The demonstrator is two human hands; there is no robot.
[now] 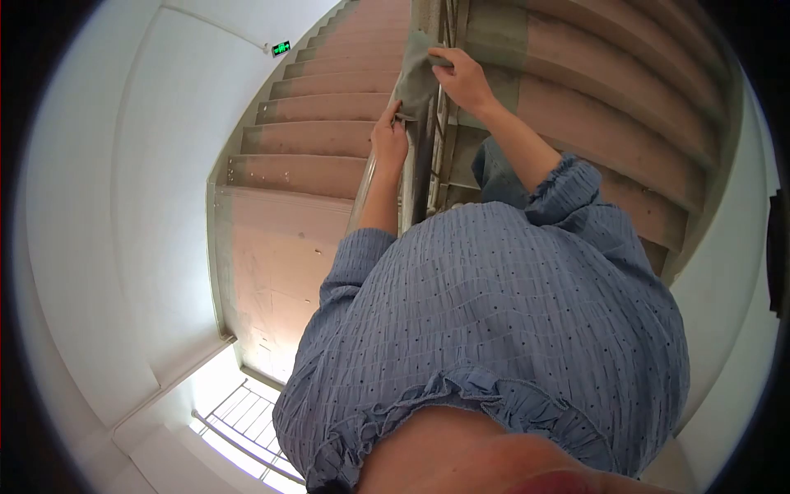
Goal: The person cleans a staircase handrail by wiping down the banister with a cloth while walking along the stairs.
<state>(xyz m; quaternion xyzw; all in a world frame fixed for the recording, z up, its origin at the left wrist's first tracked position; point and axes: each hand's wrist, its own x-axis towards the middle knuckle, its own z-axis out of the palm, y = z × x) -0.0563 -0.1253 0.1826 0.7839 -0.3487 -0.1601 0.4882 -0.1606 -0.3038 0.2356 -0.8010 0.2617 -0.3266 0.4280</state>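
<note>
Relative to the handrail (425, 156), the grey cloth (417, 78) is lying over its upper stretch. The left hand (390, 142) is reaching up, pinching the cloth's lower edge; the right hand (463, 80), forearm slanting, is gripping its right edge.

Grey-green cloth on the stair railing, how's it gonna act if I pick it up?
The grey-green cloth is probably floppy: it drapes over the stair railing between your left hand and right hand. It looks thin, so likely light for its size. It should crumple rather than break, as its edges fold where your fingers pinch.
</note>
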